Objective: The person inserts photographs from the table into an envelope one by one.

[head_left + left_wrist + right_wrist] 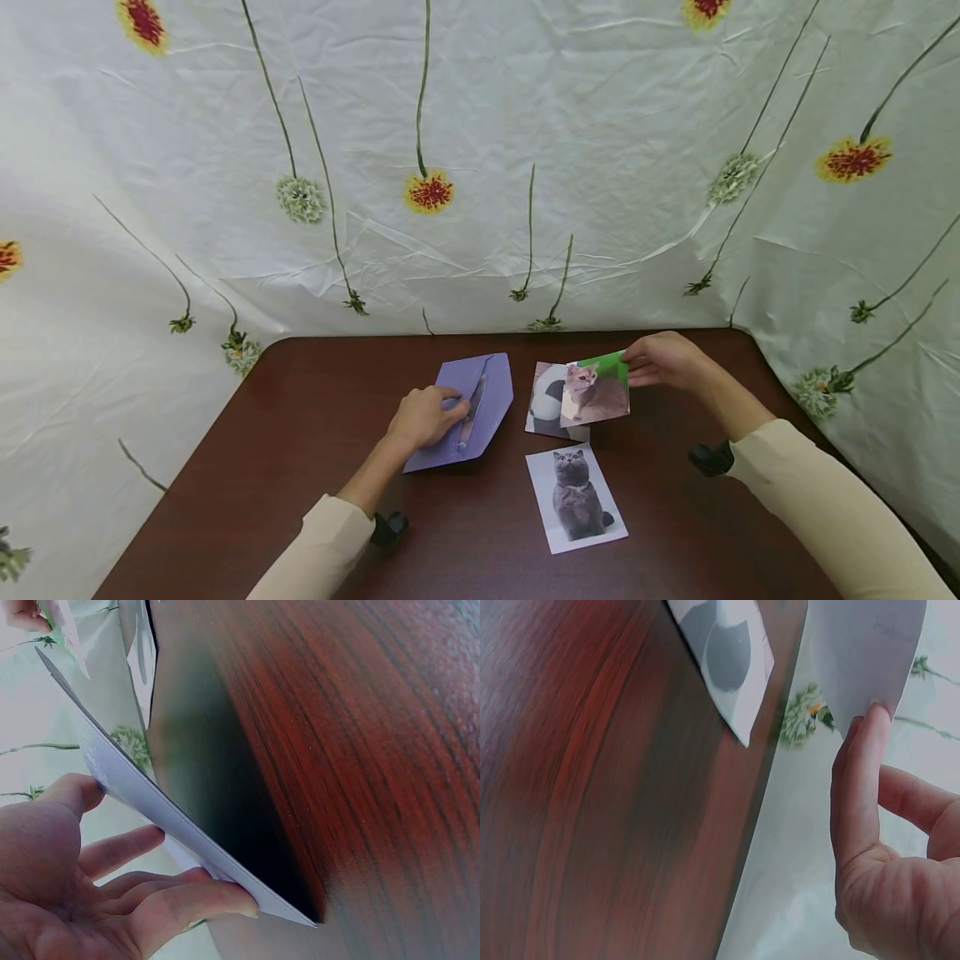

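Note:
My left hand (429,419) holds a lavender envelope (491,417), fingers and thumb at its slit. Inside the slit, part of a picture (474,408) shows. The left wrist view has the envelope (180,825) tilted, one edge raised over the tabletop. My right hand (663,360) pinches the right edge of a photo of a light-brown cat on green (596,390). That photo overlaps a picture with a black-and-white ball (547,400) in the head view. The right wrist view shows the photo's pale back (866,652) at the fingertips.
A picture of a grey cat (577,500) lies on the dark wooden table (315,400), nearer me than the other pictures. Behind the table hangs a white flowered cloth (487,242), which also runs along both sides.

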A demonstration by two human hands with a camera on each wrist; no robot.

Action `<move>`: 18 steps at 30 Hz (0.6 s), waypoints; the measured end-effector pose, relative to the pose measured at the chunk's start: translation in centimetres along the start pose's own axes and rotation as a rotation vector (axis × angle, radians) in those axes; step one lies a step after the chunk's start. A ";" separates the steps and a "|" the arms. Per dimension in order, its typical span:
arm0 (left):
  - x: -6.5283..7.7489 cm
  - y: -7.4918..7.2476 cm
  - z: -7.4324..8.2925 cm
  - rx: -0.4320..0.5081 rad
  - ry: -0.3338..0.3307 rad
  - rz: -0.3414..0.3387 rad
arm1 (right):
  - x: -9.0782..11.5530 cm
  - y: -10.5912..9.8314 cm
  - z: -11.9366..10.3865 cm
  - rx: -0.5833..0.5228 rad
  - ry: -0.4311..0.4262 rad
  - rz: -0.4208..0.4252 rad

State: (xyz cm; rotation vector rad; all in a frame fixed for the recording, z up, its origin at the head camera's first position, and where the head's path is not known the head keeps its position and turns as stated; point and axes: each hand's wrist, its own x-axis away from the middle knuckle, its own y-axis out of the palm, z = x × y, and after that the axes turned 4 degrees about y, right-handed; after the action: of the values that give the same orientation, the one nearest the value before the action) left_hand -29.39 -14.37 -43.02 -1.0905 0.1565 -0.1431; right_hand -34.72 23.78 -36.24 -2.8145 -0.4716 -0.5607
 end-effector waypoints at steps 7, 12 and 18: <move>0.0 -0.1 0.0 0.004 0.001 0.002 | -0.8 2.0 -1.1 0.007 0.003 -0.018; 0.0 -0.1 0.0 0.004 -0.001 0.002 | -1.2 3.5 -1.9 0.008 -0.006 -0.035; 0.1 -0.1 0.0 0.009 -0.005 0.005 | -2.2 5.3 -2.4 -0.030 -0.015 -0.038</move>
State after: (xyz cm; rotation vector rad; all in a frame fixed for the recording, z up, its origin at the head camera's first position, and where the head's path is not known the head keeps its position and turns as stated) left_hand -29.33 -14.41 -42.91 -1.0819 0.1543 -0.1363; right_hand -35.52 17.65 -35.82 -2.8455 -0.5255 -0.5585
